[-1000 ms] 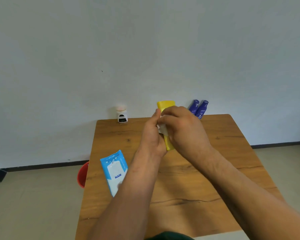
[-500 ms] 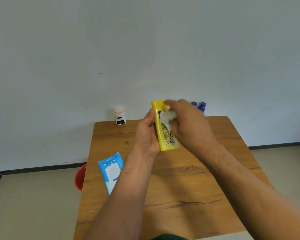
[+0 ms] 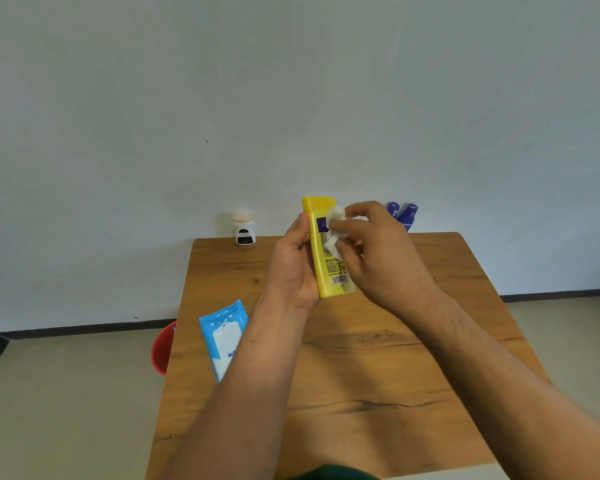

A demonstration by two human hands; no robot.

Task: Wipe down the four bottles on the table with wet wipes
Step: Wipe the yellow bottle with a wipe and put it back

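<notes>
Left hand (image 3: 293,268) is gripping the tall yellow plastic bottle (image 3: 328,268) from its left edge, long axis running vertical over the wooden worktop (image 3: 361,375). Right of the bottle, right hand (image 3: 381,261) fingers (image 3: 355,226) are pinching a crumpled white wet wipe (image 3: 334,233) against its upper label face.

The counter (image 3: 361,375) is seen to be made of brown wood, smooth, with dark grain lines and a soft shine. The yellow bottle (image 3: 333,270) is made of smooth plastic with a printed label. The wet wipe (image 3: 334,216) is seen as soft, white, crumpled cloth. At 9 o'clock, the wipe pack (image 3: 222,327) is wrapped in shiny blue plastic film. At 1 o'clock, the blue bottles (image 3: 408,214) look glossy. The wall (image 3: 291,98) is painted matt.
</notes>
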